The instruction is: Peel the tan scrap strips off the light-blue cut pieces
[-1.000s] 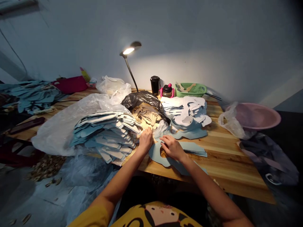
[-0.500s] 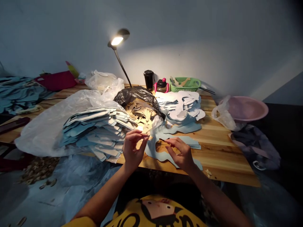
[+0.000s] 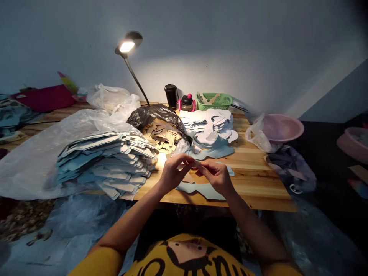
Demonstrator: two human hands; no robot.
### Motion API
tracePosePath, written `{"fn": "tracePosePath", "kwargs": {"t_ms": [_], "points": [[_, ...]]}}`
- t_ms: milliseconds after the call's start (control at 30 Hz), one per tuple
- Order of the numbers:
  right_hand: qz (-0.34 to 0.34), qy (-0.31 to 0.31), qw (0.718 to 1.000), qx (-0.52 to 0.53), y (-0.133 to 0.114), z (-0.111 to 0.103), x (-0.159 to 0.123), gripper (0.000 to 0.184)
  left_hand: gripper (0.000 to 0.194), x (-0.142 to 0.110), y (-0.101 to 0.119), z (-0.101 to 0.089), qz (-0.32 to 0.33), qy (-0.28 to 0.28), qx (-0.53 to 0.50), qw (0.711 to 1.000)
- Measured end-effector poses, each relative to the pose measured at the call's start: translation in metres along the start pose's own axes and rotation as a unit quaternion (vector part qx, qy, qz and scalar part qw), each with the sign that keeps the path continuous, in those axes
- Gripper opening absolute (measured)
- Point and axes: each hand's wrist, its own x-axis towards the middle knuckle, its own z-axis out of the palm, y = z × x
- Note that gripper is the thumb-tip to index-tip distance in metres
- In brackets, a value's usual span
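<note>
My left hand [image 3: 174, 171] and my right hand [image 3: 217, 178] meet over the front of the wooden table, fingertips pinched together. Between them is a tiny pale bit, too small to name. Below the hands lies a light blue cut-out sheet [image 3: 207, 189] with a curved edge, partly hidden by them. Just behind are more curved light blue pieces [image 3: 220, 153], beside white cut pieces [image 3: 227, 122]. Left of my left hand leans a thick stack of blue and white strips [image 3: 100, 159]. Tan scraps [image 3: 161, 134] fill a black plastic bag [image 3: 152, 112].
A lit desk lamp [image 3: 134, 76] stands at the back, near a black cup [image 3: 171, 96], a pink-handled bottle [image 3: 186, 102] and a green basket [image 3: 222, 101]. Clear plastic sheeting [image 3: 37, 161] covers the left side. A pink basin [image 3: 283, 128] sits off the right edge.
My hands have come together from apart, my left moving right to meet my right. The whole view has shifted, so the table's things appear further left.
</note>
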Motion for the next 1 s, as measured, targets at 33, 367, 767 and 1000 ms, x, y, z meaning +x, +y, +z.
{"fn": "tracePosePath", "kwargs": {"t_ms": [33,367,767,1000], "points": [[0.000,0.007,1.000,-0.007,0.000,-0.005,-0.001,0.020,0.002,0.002,0.000,0.001,-0.005,-0.020,-0.004,1.000],[-0.005,0.018,0.991,-0.131,-0.002,-0.038,-0.009,0.023,0.015,0.028,0.005,0.019,0.060,-0.139,0.060,0.987],[0.022,0.050,0.994,0.092,0.003,-0.040,-0.027,0.030,0.022,0.022,0.021,0.036,0.069,-0.182,-0.079,0.978],[0.081,0.060,0.983,0.150,0.021,-0.031,-0.034,0.030,0.012,0.010,0.013,0.042,0.050,-0.154,-0.083,0.983]]}}
